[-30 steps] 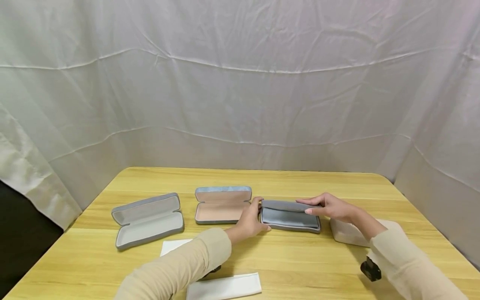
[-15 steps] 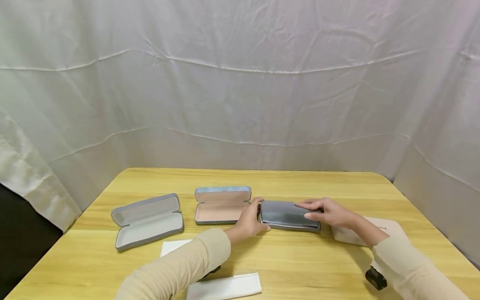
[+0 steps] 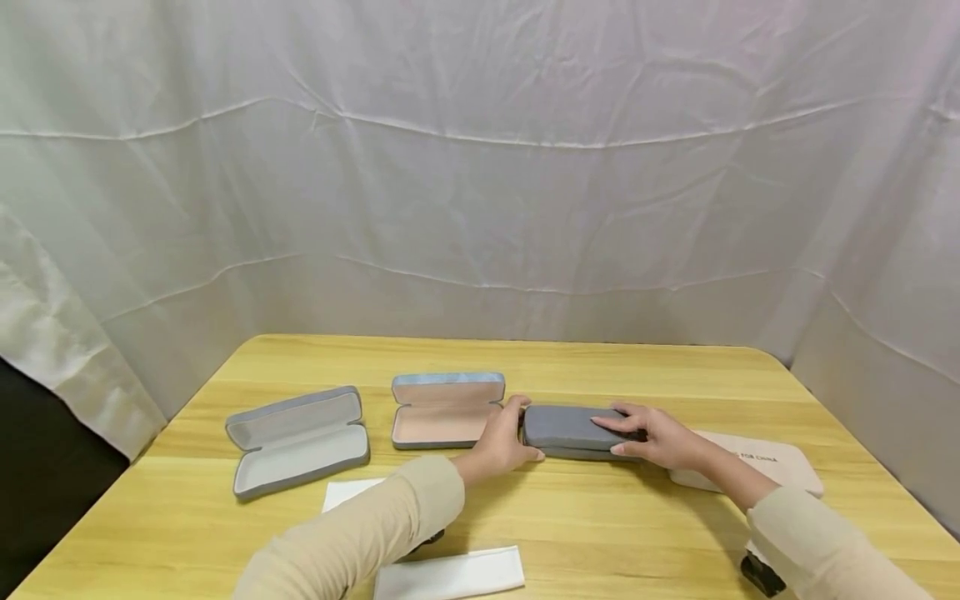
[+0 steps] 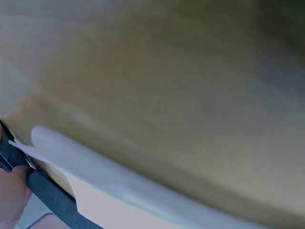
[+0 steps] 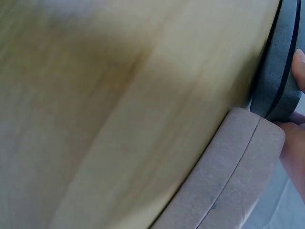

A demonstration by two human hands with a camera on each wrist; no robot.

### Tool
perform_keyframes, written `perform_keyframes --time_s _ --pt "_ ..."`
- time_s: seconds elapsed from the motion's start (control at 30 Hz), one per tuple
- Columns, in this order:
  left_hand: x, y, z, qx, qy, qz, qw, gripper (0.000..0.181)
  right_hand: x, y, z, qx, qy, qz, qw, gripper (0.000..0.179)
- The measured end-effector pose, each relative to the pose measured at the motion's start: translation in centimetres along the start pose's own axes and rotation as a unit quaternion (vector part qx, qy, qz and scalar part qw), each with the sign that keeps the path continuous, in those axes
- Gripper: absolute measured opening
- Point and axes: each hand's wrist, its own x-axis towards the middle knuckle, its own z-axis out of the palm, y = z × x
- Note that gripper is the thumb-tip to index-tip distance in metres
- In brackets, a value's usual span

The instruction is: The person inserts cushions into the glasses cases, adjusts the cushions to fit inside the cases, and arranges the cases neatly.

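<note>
A dark grey glasses case (image 3: 566, 429) lies closed on the wooden table (image 3: 600, 367), right of centre. My left hand (image 3: 516, 431) grips its left end, thumb at the front and fingers behind. My right hand (image 3: 628, 435) lies flat on the lid with straight fingers pressing down. In the right wrist view the dark case (image 5: 281, 62) shows edge-on with a fingertip (image 5: 299, 67) on it, beside a beige case (image 5: 224, 181). The blurred left wrist view shows the case edge (image 4: 47, 195) and a white cloth (image 4: 119, 186).
An open case with pink lining (image 3: 446, 410) sits just left of my left hand. Further left lies an open grey case (image 3: 298, 442). A closed beige case (image 3: 765, 467) rests under my right forearm. Two white cloths (image 3: 450, 573) (image 3: 347, 492) lie near the front edge.
The dark grey case's lid has come down from partly open to closed under my right hand, which lowered with it. My left hand stayed at the case's left end.
</note>
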Motion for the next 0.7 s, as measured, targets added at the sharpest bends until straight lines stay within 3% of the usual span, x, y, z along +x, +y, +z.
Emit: perform_keyframes --time_s 0.3,0.7 --pt "-0.03 -0.13 0.36 0.029 -0.005 0.01 0.9995 0.075 -0.24 -0.03 0.3 -0.03 0.003 0.037 0.9988 0.054" --pt "0.16 0.73 0.5 0.05 -0.012 -0.005 0.9987 0.077 -0.37 -0.56 0.03 -0.035 0.009 0.053 0.9979 0.059"
